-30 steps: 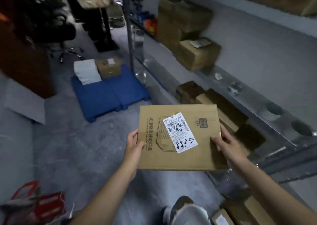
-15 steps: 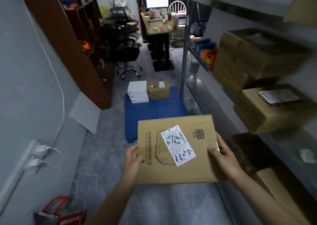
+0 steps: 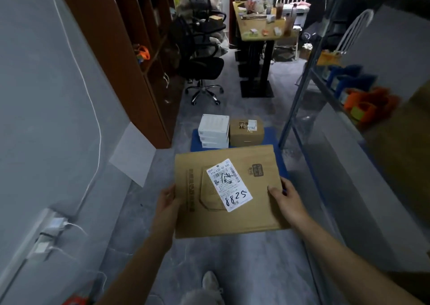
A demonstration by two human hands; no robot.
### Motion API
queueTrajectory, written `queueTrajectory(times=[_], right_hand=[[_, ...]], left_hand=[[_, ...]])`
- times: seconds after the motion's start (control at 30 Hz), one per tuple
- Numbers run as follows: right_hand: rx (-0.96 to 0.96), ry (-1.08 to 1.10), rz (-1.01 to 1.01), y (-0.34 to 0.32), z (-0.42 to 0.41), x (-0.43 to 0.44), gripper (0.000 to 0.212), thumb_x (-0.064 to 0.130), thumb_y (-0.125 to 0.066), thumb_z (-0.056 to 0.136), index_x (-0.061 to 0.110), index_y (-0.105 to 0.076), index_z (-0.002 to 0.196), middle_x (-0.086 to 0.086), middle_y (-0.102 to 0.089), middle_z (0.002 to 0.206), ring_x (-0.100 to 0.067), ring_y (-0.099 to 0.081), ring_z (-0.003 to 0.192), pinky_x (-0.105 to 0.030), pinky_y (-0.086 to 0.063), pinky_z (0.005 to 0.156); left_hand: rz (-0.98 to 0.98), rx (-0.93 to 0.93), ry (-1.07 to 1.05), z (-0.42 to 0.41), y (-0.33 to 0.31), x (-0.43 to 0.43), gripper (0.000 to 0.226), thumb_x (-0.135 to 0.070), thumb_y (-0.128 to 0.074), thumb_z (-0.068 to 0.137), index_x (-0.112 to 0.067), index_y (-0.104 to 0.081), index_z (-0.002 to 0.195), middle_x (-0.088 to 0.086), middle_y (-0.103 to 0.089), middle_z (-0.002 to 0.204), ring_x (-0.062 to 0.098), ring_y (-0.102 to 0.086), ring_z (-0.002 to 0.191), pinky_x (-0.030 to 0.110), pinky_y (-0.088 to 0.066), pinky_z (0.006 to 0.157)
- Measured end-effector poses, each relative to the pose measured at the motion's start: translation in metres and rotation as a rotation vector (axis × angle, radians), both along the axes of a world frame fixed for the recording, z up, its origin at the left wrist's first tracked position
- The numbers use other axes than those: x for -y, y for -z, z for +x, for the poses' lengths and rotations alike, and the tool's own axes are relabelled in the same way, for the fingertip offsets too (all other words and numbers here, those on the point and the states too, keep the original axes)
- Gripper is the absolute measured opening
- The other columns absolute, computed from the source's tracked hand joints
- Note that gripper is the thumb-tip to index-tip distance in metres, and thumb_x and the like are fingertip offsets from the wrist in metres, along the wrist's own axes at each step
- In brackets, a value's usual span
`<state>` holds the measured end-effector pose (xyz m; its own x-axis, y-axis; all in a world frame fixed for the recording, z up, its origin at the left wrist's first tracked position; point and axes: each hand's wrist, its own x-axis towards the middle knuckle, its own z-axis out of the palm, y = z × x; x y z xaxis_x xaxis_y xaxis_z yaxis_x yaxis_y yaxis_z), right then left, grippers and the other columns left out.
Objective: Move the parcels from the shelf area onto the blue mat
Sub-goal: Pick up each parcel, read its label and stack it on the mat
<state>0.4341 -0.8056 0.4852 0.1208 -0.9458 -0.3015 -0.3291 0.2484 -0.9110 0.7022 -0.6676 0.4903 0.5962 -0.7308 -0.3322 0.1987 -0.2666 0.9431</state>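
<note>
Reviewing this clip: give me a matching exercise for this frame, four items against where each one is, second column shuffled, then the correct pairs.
Items:
1. flat cardboard parcel
2. stack of white boxes
3. small brown box
4. office chair

Places:
A. on the blue mat, right of the white stack
B. held between the left hand and right hand
C. on the floor beyond the mat, left of the desk
D. on the mat's left part

Pairs: 1-B, 2-D, 3-A, 4-C

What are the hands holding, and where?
A flat cardboard parcel, held by its two side edges: left hand on the left, right hand on the right.
</note>
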Motion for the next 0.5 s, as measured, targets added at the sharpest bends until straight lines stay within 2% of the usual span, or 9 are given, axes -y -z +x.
queueTrajectory(times=[0.07,0.17,0.3,0.4,0.5], right_hand=[[0.015,0.005,0.012,0.001,0.028,0.038,0.040,0.028,-0.058,0.094,0.025,-0.048,0.133,0.006,-0.057,0.117,0.007,-0.050,0.089,-0.014,-0.038,0.067],[0.022,0.017,0.010,0.001,0.065,0.090,0.039,0.031,-0.058,0.094,0.028,-0.049,0.132,0.009,-0.058,0.117,0.005,-0.053,0.092,-0.016,-0.040,0.069],[0.018,0.027,0.048,0.008,0.095,0.147,0.044,0.033,-0.056,0.095,0.030,-0.046,0.138,0.008,-0.057,0.125,-0.012,-0.055,0.107,-0.029,-0.043,0.088],[-0.003,0.039,0.085,0.020,0.112,0.193,0.045,0.031,-0.055,0.096,0.030,-0.045,0.140,0.005,-0.056,0.131,-0.017,-0.053,0.114,-0.033,-0.042,0.093],[-0.019,0.009,0.135,0.040,0.131,0.241,0.048,0.031,-0.054,0.097,0.028,-0.043,0.143,0.003,-0.054,0.135,-0.019,-0.052,0.117,-0.035,-0.043,0.096]], left_hand=[[0.012,0.001,0.014,0.031,0.002,0.039,0.033,-0.004,-0.053,0.091,-0.027,-0.059,0.113,0.000,-0.066,0.118,0.023,-0.062,0.109,0.047,-0.050,0.094],[0.034,-0.003,0.043,0.071,0.006,0.099,0.036,-0.003,-0.048,0.091,-0.022,-0.054,0.122,0.000,-0.064,0.121,0.021,-0.061,0.110,0.043,-0.050,0.092],[0.062,0.008,0.051,0.099,0.013,0.165,0.037,-0.001,-0.047,0.090,-0.019,-0.051,0.122,-0.006,-0.064,0.114,0.014,-0.062,0.103,0.032,-0.050,0.076],[0.089,0.005,0.057,0.117,0.025,0.214,0.038,0.000,-0.049,0.090,-0.021,-0.052,0.121,-0.009,-0.064,0.112,0.008,-0.063,0.099,0.027,-0.051,0.073],[0.167,0.007,0.065,0.135,0.042,0.264,0.041,0.003,-0.050,0.089,-0.019,-0.049,0.124,-0.004,-0.062,0.115,0.006,-0.061,0.097,0.023,-0.049,0.070]])
